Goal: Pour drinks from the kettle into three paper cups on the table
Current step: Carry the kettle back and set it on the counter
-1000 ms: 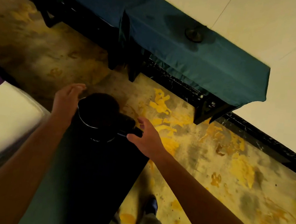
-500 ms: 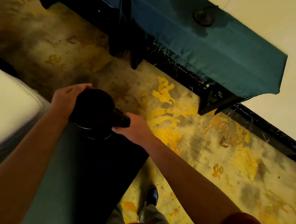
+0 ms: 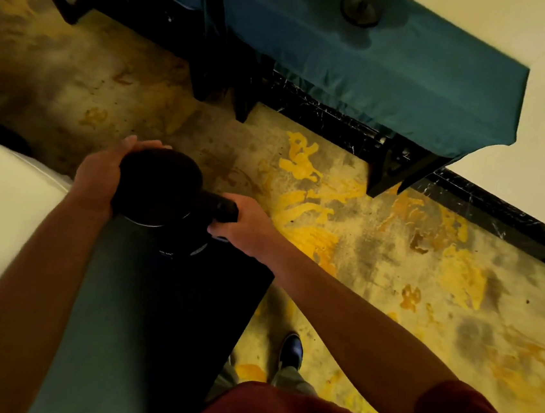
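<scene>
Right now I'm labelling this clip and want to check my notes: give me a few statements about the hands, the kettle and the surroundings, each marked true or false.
1. The right hand grips the handle of the kettle. True.
2. The left hand hangs free of the kettle. False: it holds the kettle's side.
3. Three paper cups stand beside the kettle. False: no cups are in view.
4. The kettle sits on a dark table. True.
5. The tablecloth on the far table is red. False: it is teal.
</scene>
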`<state>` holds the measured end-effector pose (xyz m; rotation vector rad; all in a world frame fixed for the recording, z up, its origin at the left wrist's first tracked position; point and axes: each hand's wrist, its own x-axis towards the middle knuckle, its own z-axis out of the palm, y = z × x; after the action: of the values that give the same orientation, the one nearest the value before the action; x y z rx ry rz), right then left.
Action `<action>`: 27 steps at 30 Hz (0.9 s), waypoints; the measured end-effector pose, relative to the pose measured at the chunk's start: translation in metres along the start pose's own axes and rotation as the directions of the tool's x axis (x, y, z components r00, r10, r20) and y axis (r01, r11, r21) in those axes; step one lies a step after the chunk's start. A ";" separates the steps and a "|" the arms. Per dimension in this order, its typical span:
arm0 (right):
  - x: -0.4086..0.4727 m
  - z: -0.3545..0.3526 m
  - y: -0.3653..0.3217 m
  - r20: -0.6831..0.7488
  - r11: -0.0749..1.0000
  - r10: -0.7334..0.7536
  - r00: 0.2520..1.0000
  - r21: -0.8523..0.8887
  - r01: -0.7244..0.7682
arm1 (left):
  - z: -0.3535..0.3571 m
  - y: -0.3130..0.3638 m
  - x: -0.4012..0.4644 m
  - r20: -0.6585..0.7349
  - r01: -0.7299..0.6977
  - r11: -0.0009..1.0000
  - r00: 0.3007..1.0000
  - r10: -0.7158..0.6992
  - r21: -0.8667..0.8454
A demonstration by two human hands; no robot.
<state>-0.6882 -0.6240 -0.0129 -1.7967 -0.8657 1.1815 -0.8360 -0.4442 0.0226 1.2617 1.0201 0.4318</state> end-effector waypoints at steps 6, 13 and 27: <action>-0.048 -0.036 -0.030 -0.155 0.977 -0.102 0.983 0.168 0.128 | 0.045 0.055 -0.029 0.102 -0.070 0.997 0.992 0.073 -0.024; -0.110 -0.099 -0.064 -0.337 0.933 -0.187 0.923 0.233 0.274 | 0.110 0.113 -0.064 0.224 -0.158 0.984 0.959 0.174 -0.086; -0.235 -0.233 -0.075 -0.483 0.853 -0.360 0.798 0.175 0.491 | 0.258 0.181 -0.149 0.257 -0.292 0.901 0.889 0.380 -0.320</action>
<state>-0.5560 -0.8501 0.2020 -1.4299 -0.7335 0.5413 -0.6567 -0.6507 0.2383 1.2108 0.4471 0.5976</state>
